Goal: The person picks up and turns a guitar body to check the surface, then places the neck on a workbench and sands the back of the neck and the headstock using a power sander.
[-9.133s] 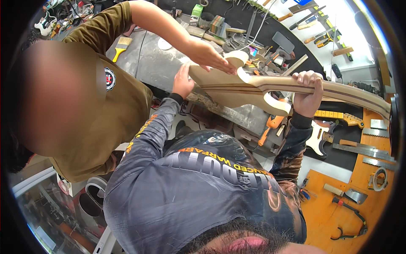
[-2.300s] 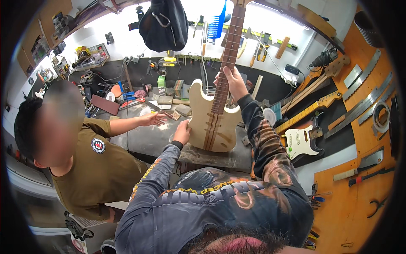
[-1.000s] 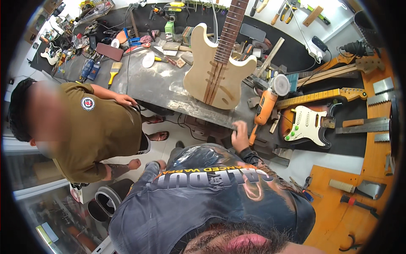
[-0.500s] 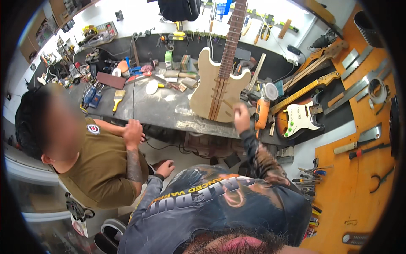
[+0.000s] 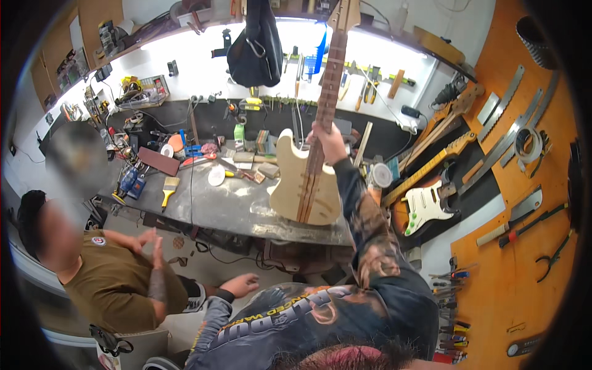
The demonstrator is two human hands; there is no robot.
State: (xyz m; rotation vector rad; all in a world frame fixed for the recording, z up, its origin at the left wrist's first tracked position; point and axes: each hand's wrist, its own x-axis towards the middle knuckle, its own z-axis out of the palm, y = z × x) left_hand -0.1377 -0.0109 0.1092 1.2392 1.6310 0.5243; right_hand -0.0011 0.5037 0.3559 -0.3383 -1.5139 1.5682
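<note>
Head view: the right hand (image 5: 327,140) is wrapping closed around the neck of an unfinished electric guitar (image 5: 306,185), gripping it a little above the body. The guitar is standing upright, its pale raw-wood body resting by its lower end on the dark workbench (image 5: 234,209), close to the near edge, with the neck running up toward 12 o'clock and out past the top of the picture. The left hand (image 5: 240,285) is hanging free at about 7 o'clock from the guitar, fingers loosely spread, holding nothing and well apart from the bench.

Step, as I judge it: steadying or presenting the upright instrument with one hand. Any next lift or tilt is likely calling for the free hand under the body, since one grip on the neck is carrying all the balance.

Room: at 9 o'clock of the body the bench is carrying a yellow-handled brush (image 5: 168,188), a white disc (image 5: 216,176) and small blocks. At 3 o'clock a finished white-and-orange guitar (image 5: 425,206) is leaning near. A black bag (image 5: 254,43) is hanging just beside the neck at 11 o'clock. A seated person in an olive shirt (image 5: 114,287) is keeping low at 8 o'clock.
</note>
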